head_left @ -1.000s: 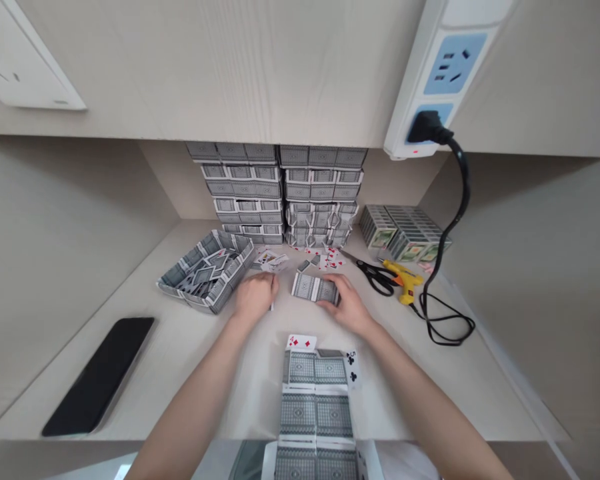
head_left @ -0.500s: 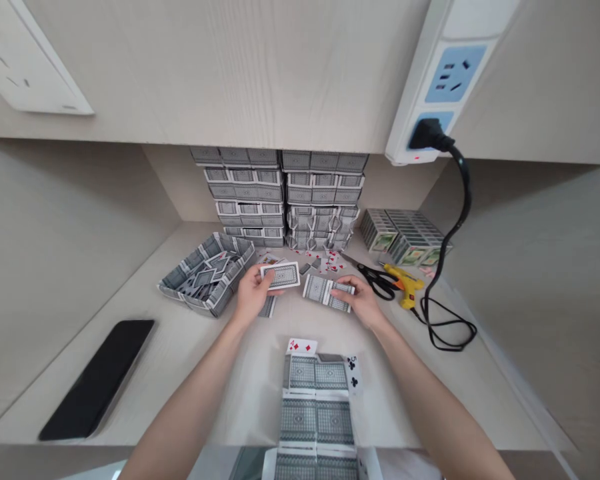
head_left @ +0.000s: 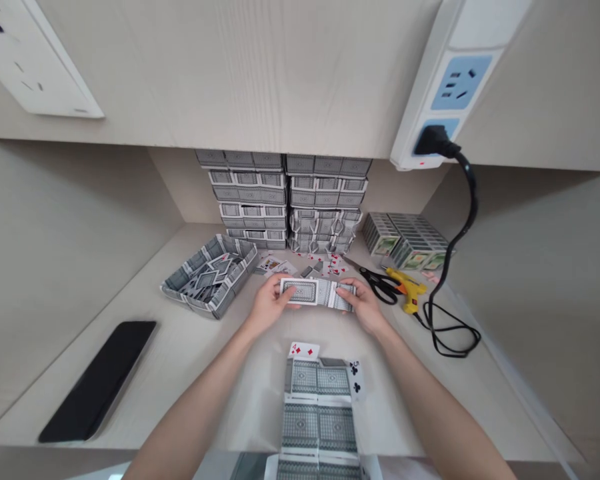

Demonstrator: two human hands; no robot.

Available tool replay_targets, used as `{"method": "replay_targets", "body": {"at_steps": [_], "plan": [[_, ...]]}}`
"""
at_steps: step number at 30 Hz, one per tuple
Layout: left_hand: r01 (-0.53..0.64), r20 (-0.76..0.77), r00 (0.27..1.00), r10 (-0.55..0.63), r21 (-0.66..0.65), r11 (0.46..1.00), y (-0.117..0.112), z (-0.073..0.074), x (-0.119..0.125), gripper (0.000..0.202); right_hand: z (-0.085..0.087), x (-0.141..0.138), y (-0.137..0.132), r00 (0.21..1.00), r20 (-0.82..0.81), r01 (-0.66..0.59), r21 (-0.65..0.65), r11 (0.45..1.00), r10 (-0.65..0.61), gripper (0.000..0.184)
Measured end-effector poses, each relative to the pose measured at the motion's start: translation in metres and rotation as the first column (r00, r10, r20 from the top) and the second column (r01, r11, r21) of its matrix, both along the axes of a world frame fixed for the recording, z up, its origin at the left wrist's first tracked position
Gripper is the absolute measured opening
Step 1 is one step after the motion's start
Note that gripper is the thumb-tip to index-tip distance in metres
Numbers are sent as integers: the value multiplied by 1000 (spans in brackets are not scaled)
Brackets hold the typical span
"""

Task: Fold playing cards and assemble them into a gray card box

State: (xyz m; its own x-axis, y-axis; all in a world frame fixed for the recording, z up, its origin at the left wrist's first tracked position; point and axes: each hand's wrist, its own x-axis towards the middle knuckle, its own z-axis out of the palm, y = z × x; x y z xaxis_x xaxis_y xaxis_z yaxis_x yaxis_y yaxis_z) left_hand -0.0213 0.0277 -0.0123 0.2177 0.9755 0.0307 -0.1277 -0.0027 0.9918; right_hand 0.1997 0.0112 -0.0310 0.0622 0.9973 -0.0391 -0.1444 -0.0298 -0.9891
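Note:
My left hand [head_left: 271, 301] is closed on a playing card [head_left: 300, 291], its grey patterned back facing me and the thumb on top. My right hand [head_left: 363, 301] grips a joined piece of folded playing cards [head_left: 326, 293] by its right end. The two held things meet or overlap in the middle; I cannot tell whether they are joined. Below them, nearer to me, lies a long panel of playing cards [head_left: 317, 427], with a red diamond card [head_left: 304, 351] and a five of clubs [head_left: 355, 380] showing at its far end.
Left stands a card-built tray [head_left: 213, 308] holding loose folded cards; a black phone-like slab [head_left: 97, 380] lies nearer. Stacked card blocks [head_left: 253, 193] rise at the back. Scissors [head_left: 383, 285], a yellow glue gun [head_left: 407, 290] and card decks [head_left: 405, 240] are right. A cable [head_left: 467, 220] hangs from a power strip [head_left: 450, 100].
My left hand has moved right with its card, up against the folded card piece in my right hand. The gap between them has closed.

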Motion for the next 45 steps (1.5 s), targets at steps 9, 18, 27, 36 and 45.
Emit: {"method": "replay_targets", "body": {"at_steps": [9,18,27,36,45], "plan": [[-156,72,985,155,4,988,7,5,-10,41,-3,1,3,1000,-7,30,-3,1000,-30,33],[31,30,999,-30,-31,999,-2,2,1,42,-1,-1,1,1000,12,29,19,999,-29,30],[147,-174,975,-139,34,989,-2,8,-8,40,1,0,-1,995,-97,31,-38,999,-34,34],[151,-201,969,-146,10,988,-2,11,-9,43,0,-5,-3,992,-109,64,-48,997,-69,36],[222,-257,943,-211,12,975,0,0,-10,38,3,-8,-7,999,-43,28,-8,1000,-28,36]]}}
